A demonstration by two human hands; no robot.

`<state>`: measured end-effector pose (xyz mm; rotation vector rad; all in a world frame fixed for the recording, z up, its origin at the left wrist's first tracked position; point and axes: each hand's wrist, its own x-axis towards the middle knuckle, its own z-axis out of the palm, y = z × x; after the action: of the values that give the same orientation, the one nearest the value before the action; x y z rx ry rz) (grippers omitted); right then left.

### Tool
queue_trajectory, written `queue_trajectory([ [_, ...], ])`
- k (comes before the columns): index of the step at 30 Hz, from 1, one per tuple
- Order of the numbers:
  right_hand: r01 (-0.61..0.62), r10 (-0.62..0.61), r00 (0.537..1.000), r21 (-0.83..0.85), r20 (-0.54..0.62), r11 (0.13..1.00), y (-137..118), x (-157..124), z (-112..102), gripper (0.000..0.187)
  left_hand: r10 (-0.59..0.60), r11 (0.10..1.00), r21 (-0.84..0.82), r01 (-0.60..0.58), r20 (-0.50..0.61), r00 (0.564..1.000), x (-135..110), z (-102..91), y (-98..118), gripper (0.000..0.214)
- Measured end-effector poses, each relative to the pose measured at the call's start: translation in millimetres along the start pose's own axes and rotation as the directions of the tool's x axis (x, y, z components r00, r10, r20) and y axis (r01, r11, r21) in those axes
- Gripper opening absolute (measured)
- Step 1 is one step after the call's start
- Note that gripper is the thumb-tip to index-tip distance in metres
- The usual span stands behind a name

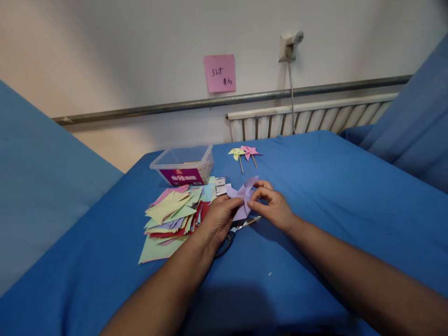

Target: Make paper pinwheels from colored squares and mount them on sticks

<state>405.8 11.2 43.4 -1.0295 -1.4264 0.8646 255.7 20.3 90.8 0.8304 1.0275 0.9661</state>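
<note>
A purple paper pinwheel is held up between both hands, its blades partly folded. My left hand grips it from the left, thumb pressed on the front near the middle. On the other side, my right hand pinches a blade between thumb and fingers. Beneath the hands lie scissors with dark handles, their blades pointing right, partly covered by my left hand. Left of my left hand spreads a pile of coloured paper pieces in yellow, green, red, pink and purple.
Behind the paper stands a clear plastic box with a purple label. Yellow and pink pinwheels on sticks lie toward the back. Blue cloth covers the table; a radiator and a pink note are beyond.
</note>
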Motion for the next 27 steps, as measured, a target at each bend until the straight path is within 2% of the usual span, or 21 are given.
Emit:
queue_trajectory([
  [5, -0.044, 0.044, 0.999, 0.041, -0.004, 0.998, 0, -1, 1, 0.012, -0.012, 0.999, -0.030, 0.012, 0.004, 1.000, 2, 0.5, -3, 0.017],
  [15, 0.017, -0.022, 0.998, 0.073, 0.066, 0.997, -3, 0, 2, 0.013, -0.010, 0.997, -0.074, 0.008, -0.023, 1.000, 4, -3.8, -3, 0.021],
  [20, -0.056, 0.059, 0.998, 0.118, -0.014, 0.991, 8, 2, 6, 0.019, 0.020, 0.995, -0.094, -0.026, -0.064, 0.998, 3, -3.0, -2, 0.019],
  [27, -0.097, 0.107, 0.989, 0.099, -0.097, 0.990, 13, 1, 13, 0.025, 0.020, 0.995, -0.100, -0.024, -0.046, 0.999, 2, -0.4, -4, 0.023],
])
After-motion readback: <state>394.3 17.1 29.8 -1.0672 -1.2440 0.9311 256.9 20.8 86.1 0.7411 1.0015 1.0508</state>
